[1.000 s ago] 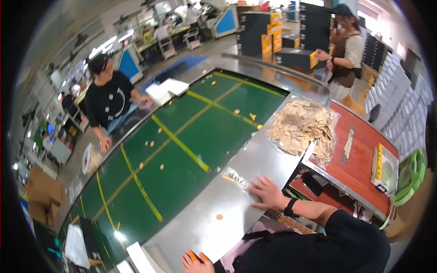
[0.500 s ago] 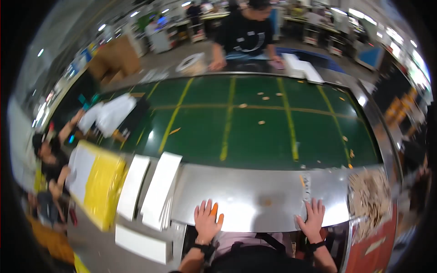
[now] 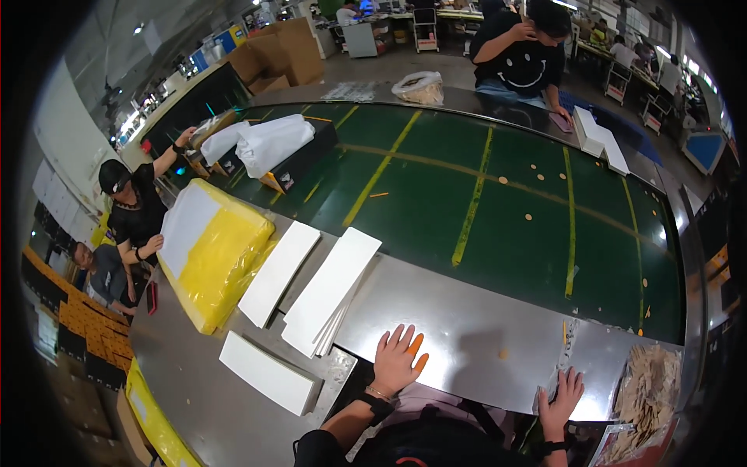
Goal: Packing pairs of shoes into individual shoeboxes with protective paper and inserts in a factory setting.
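My left hand (image 3: 399,360) lies on the steel worktop (image 3: 436,311) at its near edge, fingers stretched out, with orange covers on two of them. It holds nothing. Farther right, my right hand (image 3: 559,405) rests spread on the same edge, also with nothing in it. Just left of my left hand is a fanned stack of long white cards (image 3: 331,288). A second white stack (image 3: 280,272) lies beyond it, and a third (image 3: 268,372) sits nearer. To the right of my right hand lies a heap of thin brown strips (image 3: 647,385) in clear plastic.
Past the worktop runs a green conveyor belt (image 3: 420,210) with yellow lines and small tan discs. Dark boxes topped with white bags (image 3: 274,144) stand on its left part. A yellow wrapped bundle (image 3: 226,257) lies left. One person stands across the belt, others at the left.
My view has swung left, so everything sits tilted and shifted right. Both my hands stay flat on the worktop edge. The person across the belt has raised one hand to their head.
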Available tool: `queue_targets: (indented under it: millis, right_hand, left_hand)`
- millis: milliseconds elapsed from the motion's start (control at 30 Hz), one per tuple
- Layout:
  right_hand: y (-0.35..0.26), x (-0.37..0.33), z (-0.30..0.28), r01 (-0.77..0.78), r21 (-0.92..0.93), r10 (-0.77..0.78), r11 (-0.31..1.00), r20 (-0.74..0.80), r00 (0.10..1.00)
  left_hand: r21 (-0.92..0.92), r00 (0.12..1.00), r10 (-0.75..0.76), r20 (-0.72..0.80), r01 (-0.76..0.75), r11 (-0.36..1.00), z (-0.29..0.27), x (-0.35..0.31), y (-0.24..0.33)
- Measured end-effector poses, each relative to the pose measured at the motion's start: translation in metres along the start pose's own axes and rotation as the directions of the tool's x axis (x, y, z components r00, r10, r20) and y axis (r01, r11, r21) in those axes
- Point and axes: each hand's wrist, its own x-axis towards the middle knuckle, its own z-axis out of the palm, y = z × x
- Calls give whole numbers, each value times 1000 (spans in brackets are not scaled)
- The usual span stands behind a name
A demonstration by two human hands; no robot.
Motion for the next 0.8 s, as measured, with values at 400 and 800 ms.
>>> queue_targets:
  millis: [400,800]
  right_hand:
    - [6,-2,14,30,-75,-30,997,2,1000]
    - [-20,46,11,-5,46,-6,999,232,973]
  left_hand:
    - [-82,1000,-14,-24,12,997,8,-6,-11]
    - [-486,886,-158,436,379,787,-88,62,-72]
